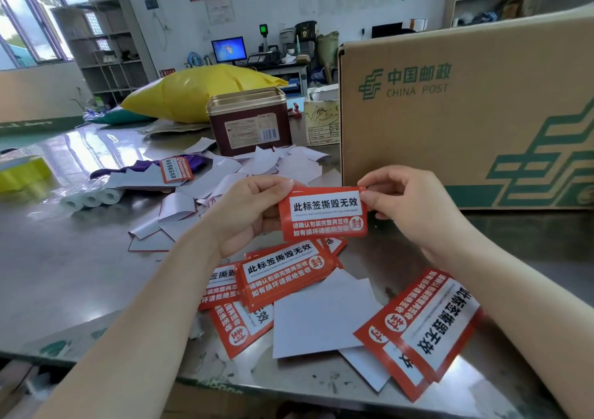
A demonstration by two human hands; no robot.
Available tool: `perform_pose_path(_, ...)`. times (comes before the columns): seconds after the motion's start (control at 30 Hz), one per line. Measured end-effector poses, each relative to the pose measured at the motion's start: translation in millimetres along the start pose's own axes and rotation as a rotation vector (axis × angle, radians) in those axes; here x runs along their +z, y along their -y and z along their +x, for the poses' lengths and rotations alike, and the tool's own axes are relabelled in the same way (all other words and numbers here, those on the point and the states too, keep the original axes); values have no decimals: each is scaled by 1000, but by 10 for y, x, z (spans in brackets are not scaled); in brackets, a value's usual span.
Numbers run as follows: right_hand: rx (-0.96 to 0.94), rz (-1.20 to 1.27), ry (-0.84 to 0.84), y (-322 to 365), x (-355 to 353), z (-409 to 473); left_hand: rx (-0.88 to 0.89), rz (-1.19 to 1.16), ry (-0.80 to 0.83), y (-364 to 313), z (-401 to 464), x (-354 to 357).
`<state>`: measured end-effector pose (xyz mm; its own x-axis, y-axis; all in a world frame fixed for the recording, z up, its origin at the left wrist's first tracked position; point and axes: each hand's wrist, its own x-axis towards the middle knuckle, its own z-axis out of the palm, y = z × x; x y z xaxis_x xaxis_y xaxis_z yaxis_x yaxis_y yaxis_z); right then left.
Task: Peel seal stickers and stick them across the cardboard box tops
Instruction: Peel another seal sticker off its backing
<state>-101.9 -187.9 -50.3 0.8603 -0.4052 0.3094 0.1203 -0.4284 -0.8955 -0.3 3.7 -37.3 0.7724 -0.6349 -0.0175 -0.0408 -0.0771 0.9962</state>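
1. Now I am holding one sticker [323,214] above the table [64,258], left hand [249,211] gripping its edge for support.
2. My right hand [403,206] is pinching its top corner, probably to start peeling; the box [466,113] stands just behind.

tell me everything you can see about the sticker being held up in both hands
The sticker is a red-orange rectangle with a white panel of bold black Chinese characters, white text below it and a round white seal mark at its lower right. It looks like glossy paper, flat and face up toward the camera, tilted slightly, held above the steel table in front of the China Post box. The left hand grips its left edge; the right hand pinches its upper right corner. Whether the backing is lifting there cannot be told.
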Motion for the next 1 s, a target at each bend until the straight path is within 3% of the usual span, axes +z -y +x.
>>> perform_pose_path(0.13, 11, 14, -45, 4, -11, -2, -35, -24, 71, -25, -30, 5)
perform_pose_path(0.4, 65, 7, -28, 37, -8, -15, -64, -19, 55, -29, -30, 9)
perform_pose_path(0.7, 367, 471, 29, 109, -62, 0, -79, 43, 57, -9, 0, -4)
perform_pose_path(1.0, 454, 674, 95, 119, -74, 5, -34, 131, 39, 3, -1, 28)
